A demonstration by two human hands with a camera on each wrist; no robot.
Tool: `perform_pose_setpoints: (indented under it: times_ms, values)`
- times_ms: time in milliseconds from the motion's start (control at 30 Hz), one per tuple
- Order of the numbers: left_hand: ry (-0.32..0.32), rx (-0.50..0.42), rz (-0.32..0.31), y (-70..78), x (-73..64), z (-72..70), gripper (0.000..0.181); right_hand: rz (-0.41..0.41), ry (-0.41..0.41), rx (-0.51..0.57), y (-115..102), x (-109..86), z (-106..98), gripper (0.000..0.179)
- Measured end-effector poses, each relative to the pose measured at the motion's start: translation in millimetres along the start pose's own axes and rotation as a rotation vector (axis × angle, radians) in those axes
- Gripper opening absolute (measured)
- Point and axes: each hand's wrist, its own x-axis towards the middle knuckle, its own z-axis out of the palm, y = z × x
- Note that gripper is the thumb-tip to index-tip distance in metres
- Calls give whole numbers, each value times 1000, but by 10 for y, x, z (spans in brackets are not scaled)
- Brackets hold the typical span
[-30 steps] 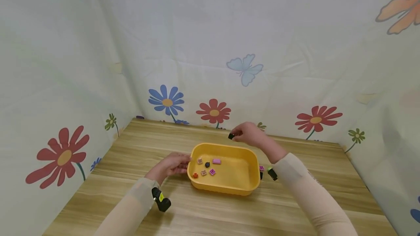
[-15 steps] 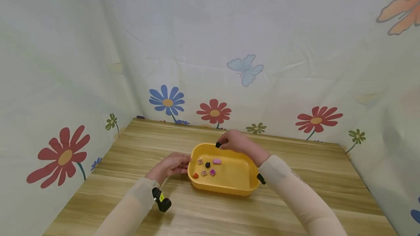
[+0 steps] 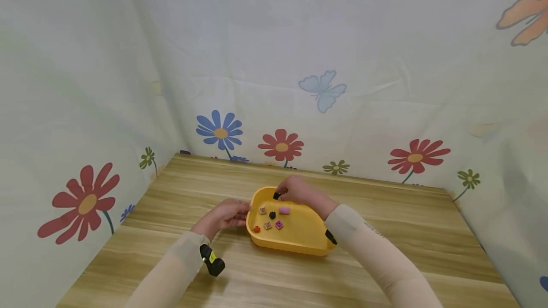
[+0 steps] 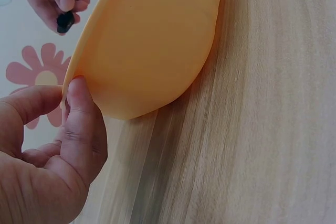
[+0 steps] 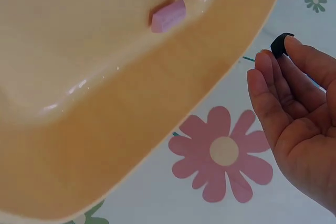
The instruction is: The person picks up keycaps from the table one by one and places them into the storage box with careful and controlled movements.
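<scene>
Tray (image 3: 299, 232): 6 pieces (image 3: 284, 210) | sleeve (image 3: 376, 251) overlaps | left fingers (image 4: 79, 124) pinch rim (image 4: 82, 38) | right fingers (image 5: 310, 59) pinch black piece (image 5: 280, 45)

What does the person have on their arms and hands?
The left sleeve and right sleeve are long and pale cream. The left hand and right hand are bare. At the wrists, the left gadget is black with a yellow-green patch; the right gadget is black too.

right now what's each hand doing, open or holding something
Left hand: closed, pinching the rim of the yellow tray.
Right hand: closed, pinching a small black piece between thumb and fingers.
</scene>
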Motion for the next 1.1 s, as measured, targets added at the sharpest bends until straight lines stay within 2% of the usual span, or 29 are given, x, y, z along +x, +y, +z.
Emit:
perform_pose_setpoints:
  times_ms: [367,700,933,1100]
  values:
    - [-5,15,6,6,-3,11,49,26,0,-40,81,179,265,19]
    - [0,18,6,3,4,-2,49,29,-8,-104,85,270,362,13]
    - [-1,22,11,0,13,-7,48,89,-25,-123,69,310,428,15]
    - [1,21,16,-7,16,-8,48,91,-39,-133,71,329,470,14]
